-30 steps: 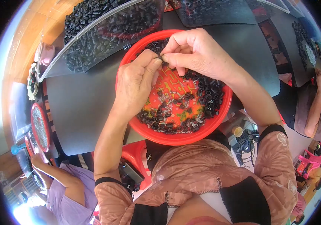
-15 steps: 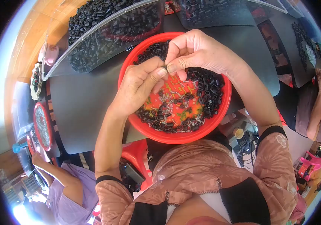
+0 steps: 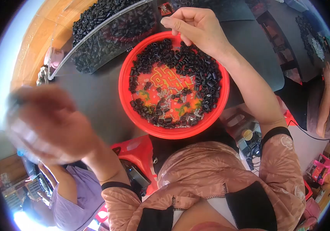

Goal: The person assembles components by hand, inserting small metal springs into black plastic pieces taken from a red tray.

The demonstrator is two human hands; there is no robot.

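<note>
A red round basin (image 3: pixel 172 133) holds black plastic tube pieces (image 3: pixel 210 82) around its sides and small metal springs (image 3: pixel 167 102) over its patterned bottom. My right hand (image 3: pixel 199 32) is raised above the basin's far rim, beside the clear bin's wall. Its thumb lies against the curled fingers, and whatever may be between them is hidden. Away to the left, clear of the basin, my left hand (image 3: pixel 49 127) is smeared by motion; its fingers and any contents cannot be made out.
Black pieces (image 3: pixel 99 17) are heaped behind a clear curved plastic wall (image 3: pixel 103 40) at upper left. The basin overlaps the edge of a dark table (image 3: pixel 246 50). A person in a purple top (image 3: pixel 76 196) sits at left; another person's arm (image 3: pixel 326 100) is at right.
My hands were together over the basin, pinching a small dark piece. They have parted: the left swung far left toward the camera, the right rose to the far rim.
</note>
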